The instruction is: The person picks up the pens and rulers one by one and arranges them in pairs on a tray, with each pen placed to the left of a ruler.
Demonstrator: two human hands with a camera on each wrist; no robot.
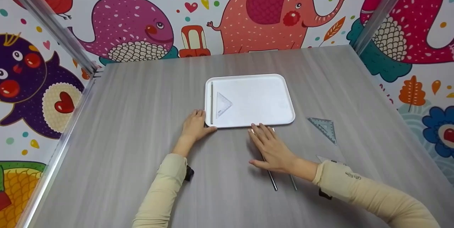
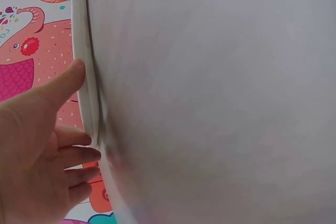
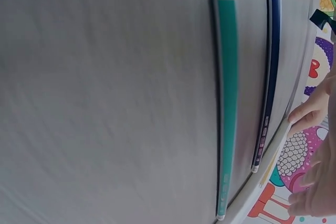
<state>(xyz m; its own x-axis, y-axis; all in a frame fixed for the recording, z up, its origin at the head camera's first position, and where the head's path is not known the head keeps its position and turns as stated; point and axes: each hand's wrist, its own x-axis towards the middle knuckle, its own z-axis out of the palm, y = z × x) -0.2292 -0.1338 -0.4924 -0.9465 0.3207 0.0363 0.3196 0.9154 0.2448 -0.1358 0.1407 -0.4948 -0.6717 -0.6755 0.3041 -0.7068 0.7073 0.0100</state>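
Note:
A white tray [image 1: 255, 100] lies on the table, holding a thin pencil-like stick [image 1: 212, 104] along its left side and a clear set square [image 1: 223, 105]. My left hand [image 1: 194, 126] is at the tray's near left corner, thumb along the front rim and fingers by the left side. Over two pencils, my right hand [image 1: 275, 151] stretches with fingers extended and fingertips right at the front rim. The dark blue pencil [image 3: 270, 72] and green pencil [image 3: 228, 93] lie side by side, their white-tipped ends close to the tray; the hand partly hides them in the head view.
Right of the tray lies a grey-green set square [image 1: 327, 128]. Nearer, another clear set square [image 1: 328, 158] is partly hidden by the right sleeve [image 1: 369, 185]. Metal posts [image 1: 383, 15] and printed cartoon walls border the grey table [image 1: 142, 114].

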